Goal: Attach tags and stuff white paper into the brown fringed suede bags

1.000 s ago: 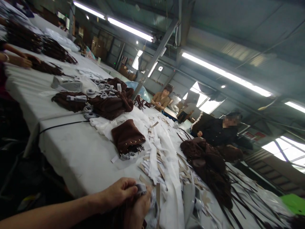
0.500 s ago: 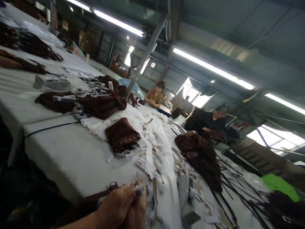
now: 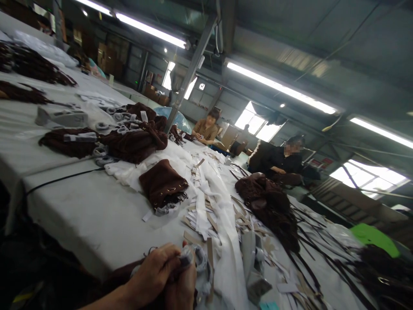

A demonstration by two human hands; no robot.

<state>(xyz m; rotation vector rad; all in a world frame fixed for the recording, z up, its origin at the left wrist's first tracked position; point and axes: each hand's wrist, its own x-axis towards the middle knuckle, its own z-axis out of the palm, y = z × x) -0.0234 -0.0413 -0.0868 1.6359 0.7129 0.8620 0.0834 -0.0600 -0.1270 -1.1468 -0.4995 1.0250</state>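
Low in the view, my left hand [image 3: 153, 273] and my right hand [image 3: 183, 284] are pressed together with curled fingers. A small grey roll in shiny wrapping [image 3: 186, 257] sticks out between them, and both hands seem closed on it. Dark brown material [image 3: 124, 273] lies behind and under my left wrist; most of it is hidden. More grey wrapped loops [image 3: 201, 260] lie just right of my hands. Further up the table is a brown drawstring bag [image 3: 163, 183] with metal eyelets and a fringed edge.
Paper and card strips [image 3: 206, 215] litter the white table [image 3: 74, 206]. A grey tape dispenser [image 3: 254, 275] stands at right front, another tape dispenser [image 3: 61, 116] at left. Brown bags [image 3: 267, 202] with long straps lie right. A metal post [image 3: 190, 77] rises behind. Two people work across the table.
The view has shifted slightly, so the background sits further left. My hands stay together, and the grey roll between them shows more clearly. A bit of turquoise has appeared at the bottom edge.
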